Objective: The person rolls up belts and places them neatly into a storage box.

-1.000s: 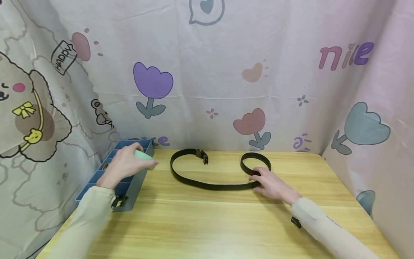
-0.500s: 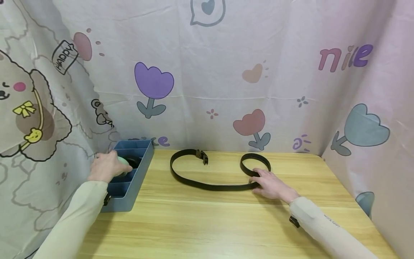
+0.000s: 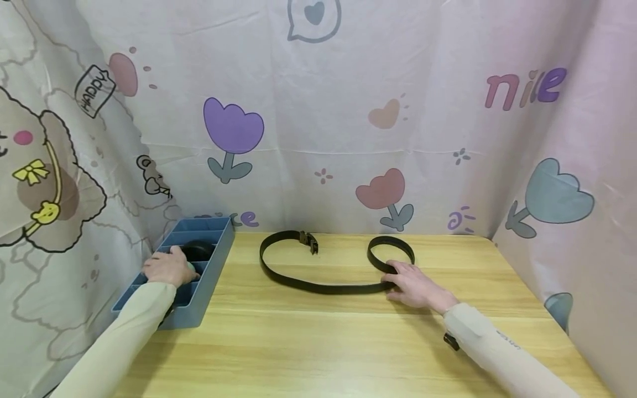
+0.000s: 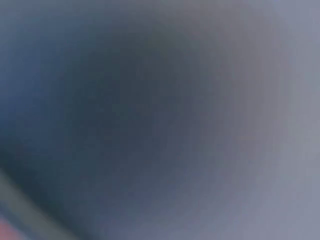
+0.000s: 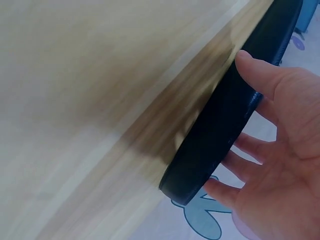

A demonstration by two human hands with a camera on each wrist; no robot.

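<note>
In the head view, the left hand (image 3: pixel 169 268) is lowered into a blue compartment organizer (image 3: pixel 213 284) at the left side of the wood-grain counter (image 3: pixel 308 354). It holds a pale green object (image 3: pixel 191 267) between thumb and fingers, though only a sliver of green shows and the fingertips are hidden below the hand. A black round item (image 3: pixel 198 250) sits in the next compartment behind it. Across the counter's middle lies a black belt (image 3: pixel 328 288), its strap standing on edge: the buckle (image 3: pixel 309 242) is at the back left, the strap sweeps forward in a wide curve, and a smaller round loop closes at the right. The right hand (image 3: pixel 410 284) is at the front of that loop, thumb and fingers on the strap (its sleeve (image 3: pixel 497 342) is pale). Behind hangs a printed curtain (image 3: pixel 308 94) with tulips and hearts.

The left wrist view is a blur of dark blue and grey, in which the hand's hold cannot be made out.

In the right wrist view, the thumb lies over one face of the belt and the other fingers meet its opposite side, pinching it. A bit of blue organizer shows at the top right corner, and curtain shows below the belt.
</note>
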